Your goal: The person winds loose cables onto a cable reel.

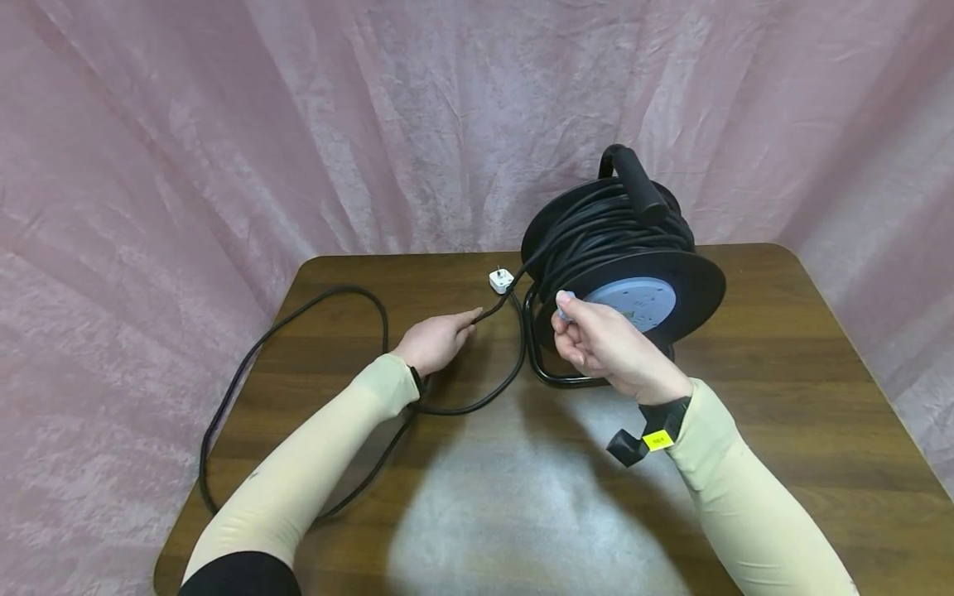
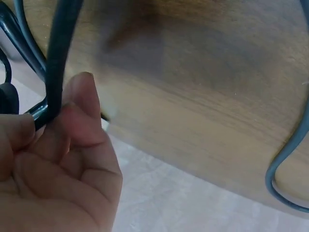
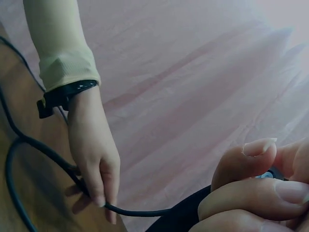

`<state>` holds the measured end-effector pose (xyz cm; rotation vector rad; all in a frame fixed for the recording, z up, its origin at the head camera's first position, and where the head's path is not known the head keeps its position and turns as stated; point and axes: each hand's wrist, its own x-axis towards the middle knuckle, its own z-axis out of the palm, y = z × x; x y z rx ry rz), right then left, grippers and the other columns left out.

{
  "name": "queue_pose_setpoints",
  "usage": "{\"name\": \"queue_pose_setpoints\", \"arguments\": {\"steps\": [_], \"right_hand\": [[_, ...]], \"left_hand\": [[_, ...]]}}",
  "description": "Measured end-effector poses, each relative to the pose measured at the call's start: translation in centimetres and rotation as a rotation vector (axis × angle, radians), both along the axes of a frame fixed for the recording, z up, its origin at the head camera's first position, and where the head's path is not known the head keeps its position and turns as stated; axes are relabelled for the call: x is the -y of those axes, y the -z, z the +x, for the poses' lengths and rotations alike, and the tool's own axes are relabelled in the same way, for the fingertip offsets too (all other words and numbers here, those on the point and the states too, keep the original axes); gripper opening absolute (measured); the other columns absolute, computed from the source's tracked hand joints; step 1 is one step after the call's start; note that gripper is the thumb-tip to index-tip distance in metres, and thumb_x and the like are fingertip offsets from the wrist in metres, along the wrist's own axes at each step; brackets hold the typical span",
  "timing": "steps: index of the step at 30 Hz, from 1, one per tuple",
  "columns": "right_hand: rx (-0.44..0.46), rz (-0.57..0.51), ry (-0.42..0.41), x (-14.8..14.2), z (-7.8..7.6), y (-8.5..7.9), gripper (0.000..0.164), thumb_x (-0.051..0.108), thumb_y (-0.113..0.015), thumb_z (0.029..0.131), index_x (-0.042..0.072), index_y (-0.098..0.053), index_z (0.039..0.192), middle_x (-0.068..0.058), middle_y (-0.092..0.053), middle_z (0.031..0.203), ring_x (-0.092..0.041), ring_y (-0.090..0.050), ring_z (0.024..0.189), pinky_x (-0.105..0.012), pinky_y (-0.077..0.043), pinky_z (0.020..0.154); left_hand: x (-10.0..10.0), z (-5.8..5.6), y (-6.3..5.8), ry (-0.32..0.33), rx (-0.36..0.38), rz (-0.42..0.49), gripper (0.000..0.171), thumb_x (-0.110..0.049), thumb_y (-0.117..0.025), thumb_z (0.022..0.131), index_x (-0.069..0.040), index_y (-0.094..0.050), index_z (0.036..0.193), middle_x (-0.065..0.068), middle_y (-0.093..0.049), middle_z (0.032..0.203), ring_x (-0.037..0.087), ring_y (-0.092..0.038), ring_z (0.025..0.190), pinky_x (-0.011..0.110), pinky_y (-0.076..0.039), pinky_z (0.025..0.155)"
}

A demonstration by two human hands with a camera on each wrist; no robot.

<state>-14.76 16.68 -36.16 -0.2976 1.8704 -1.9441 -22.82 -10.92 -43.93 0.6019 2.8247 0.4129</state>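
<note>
A black cable reel [image 1: 704, 281] with a pale blue socket face [image 1: 641, 302] stands at the right back of the table. My right hand [image 1: 607, 343] pinches a small light blue knob [image 1: 565, 305] at the near side of the reel. In the right wrist view its curled fingers [image 3: 246, 193] mostly hide that knob. Left of the reel, my left hand [image 1: 435, 341] holds the black cable [image 1: 514, 285] between thumb and fingers, and the cable runs from there up onto the wound drum. The left wrist view shows the cable [image 2: 60, 53] passing through the fingertips.
A white plug [image 1: 501, 281] lies on the wooden table [image 1: 782, 397], left of the reel. Loose cable [image 1: 238, 372] spreads in a wide loop to the left, partly under my left arm. The reel has a black carrying handle [image 1: 639, 186]. A pink curtain [image 1: 447, 124] hangs behind.
</note>
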Motion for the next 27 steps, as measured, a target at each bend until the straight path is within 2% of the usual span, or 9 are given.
{"name": "queue_pose_setpoints", "arguments": {"steps": [2,6,9,11,16,21,24,27], "right_hand": [[-0.007,-0.003,-0.001,-0.2,0.0,-0.2,0.051,0.049,-0.04,0.106,-0.001,-0.043,0.096,-0.004,-0.041,0.06,-0.009,-0.023,0.042,-0.023,-0.015,0.04],[-0.017,0.0,0.005,-0.5,0.0,-0.4,0.051,0.048,-0.039,0.106,-0.002,-0.043,0.096,-0.004,-0.041,0.06,-0.009,-0.023,0.042,-0.023,-0.014,0.04],[-0.011,-0.004,0.014,-0.6,0.0,-0.6,0.051,0.048,-0.04,0.106,-0.001,-0.043,0.095,-0.003,-0.042,0.059,-0.008,-0.024,0.042,-0.022,-0.015,0.04],[-0.01,-0.012,0.018,-0.7,0.0,-0.7,0.051,0.048,-0.04,0.106,-0.001,-0.043,0.095,-0.003,-0.042,0.059,-0.007,-0.025,0.042,-0.022,-0.015,0.04],[-0.026,-0.038,0.014,-1.1,0.1,-1.0,0.05,0.048,-0.039,0.107,-0.001,-0.042,0.096,-0.003,-0.041,0.06,-0.008,-0.025,0.042,-0.024,-0.015,0.04],[-0.031,-0.114,-0.013,-1.8,0.2,-1.5,0.049,0.046,-0.039,0.107,-0.001,-0.042,0.095,-0.004,-0.041,0.061,-0.01,-0.024,0.042,-0.026,-0.014,0.04],[-0.039,-0.145,-0.026,-2.3,0.2,-1.8,0.048,0.045,-0.038,0.108,-0.001,-0.041,0.095,-0.003,-0.041,0.062,-0.011,-0.023,0.043,-0.028,-0.013,0.04],[-0.049,-0.154,-0.022,-2.6,0.3,-2.0,0.048,0.045,-0.037,0.108,-0.001,-0.041,0.095,-0.003,-0.041,0.062,-0.013,-0.022,0.043,-0.03,-0.012,0.04]], "left_hand": [[0.1,0.0,0.0,-0.016,-0.011,0.015,0.042,-0.033,-0.046,0.107,-0.025,-0.048,0.148,0.002,-0.057,0.14,0.022,-0.055,0.125,0.045,-0.048,0.097],[0.2,0.0,-0.1,-0.049,0.009,0.069,0.04,-0.033,-0.047,0.107,-0.022,-0.054,0.144,0.004,-0.072,0.109,0.018,-0.067,0.095,0.04,-0.051,0.084],[0.2,0.1,-0.2,-0.077,0.073,0.125,0.041,-0.033,-0.045,0.108,-0.02,-0.05,0.147,0.003,-0.069,0.084,0.014,-0.064,0.068,0.034,-0.051,0.069],[0.1,0.1,-0.3,-0.096,0.102,0.157,0.042,-0.032,-0.044,0.108,-0.021,-0.048,0.148,0.003,-0.067,0.08,0.013,-0.063,0.061,0.031,-0.052,0.063],[-0.1,0.1,-0.4,-0.142,0.131,0.24,0.041,-0.03,-0.043,0.108,-0.02,-0.048,0.148,0.004,-0.066,0.078,0.015,-0.063,0.06,0.029,-0.053,0.055],[-0.1,0.0,-0.4,-0.166,0.164,0.306,0.033,-0.026,-0.044,0.108,-0.007,-0.059,0.131,0.006,-0.067,0.08,0.016,-0.064,0.061,0.028,-0.055,0.055],[-0.3,0.1,-0.6,-0.161,0.159,0.326,0.03,-0.025,-0.044,0.108,-0.004,-0.061,0.119,0.007,-0.067,0.079,0.017,-0.064,0.061,0.027,-0.055,0.055],[-0.4,0.0,-0.9,-0.146,0.136,0.334,0.027,-0.023,-0.044,0.108,-0.003,-0.061,0.118,0.009,-0.067,0.081,0.017,-0.065,0.064,0.026,-0.055,0.058]]}}
